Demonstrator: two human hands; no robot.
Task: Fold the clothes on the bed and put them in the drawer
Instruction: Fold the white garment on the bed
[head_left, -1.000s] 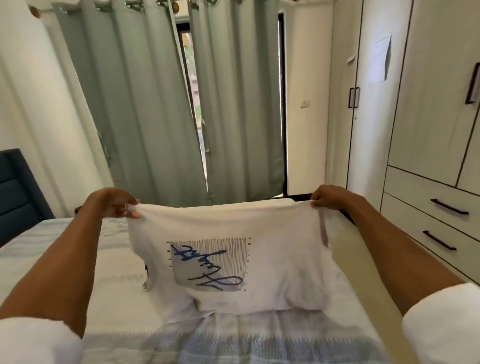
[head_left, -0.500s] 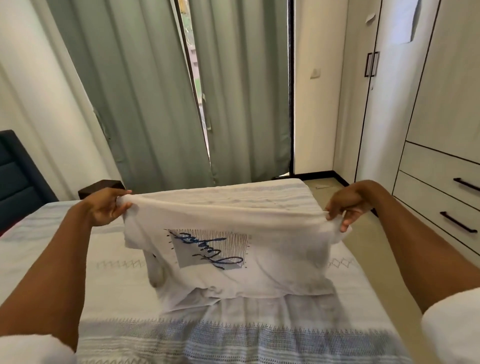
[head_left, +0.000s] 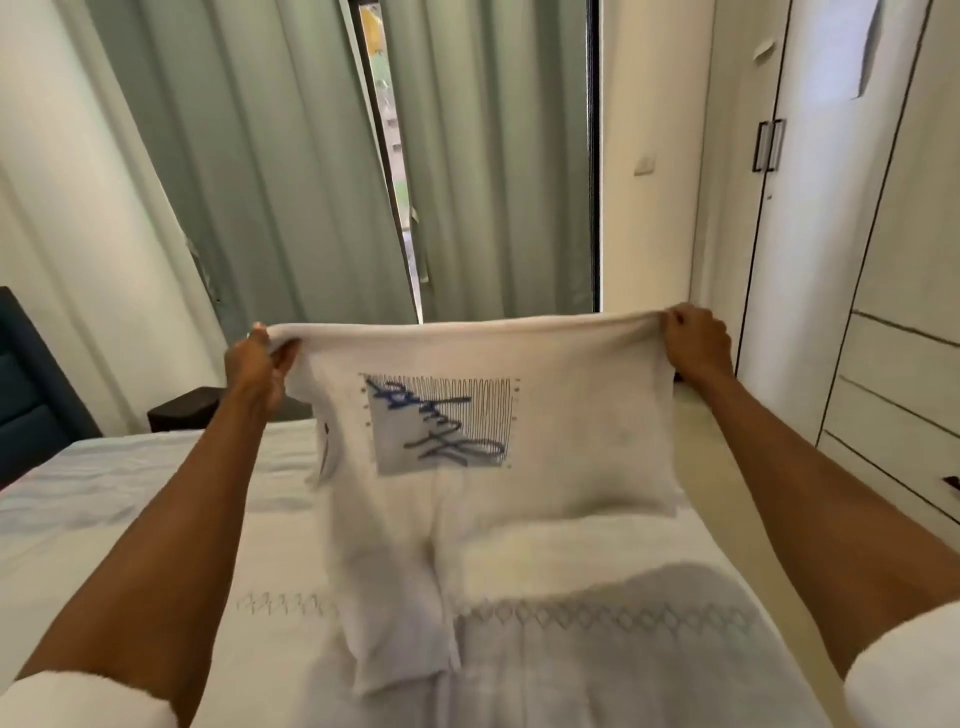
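A white T-shirt with a grey square print and blue scribble hangs stretched in the air above the bed. My left hand pinches its upper left corner. My right hand grips the upper right corner. The top edge is pulled taut between both hands. A loose lower part of the shirt dangles down toward the bedcover in the middle. The drawers sit closed in the wardrobe at the right.
A tall wardrobe lines the right wall, with a strip of floor between it and the bed. Green curtains hang behind the bed. A dark nightstand and a dark blue headboard stand at the left.
Both hands have lifted the shirt higher and pulled it tighter. It had sagged low over the bed half a second ago and now hangs upright, with a lower part swinging free.
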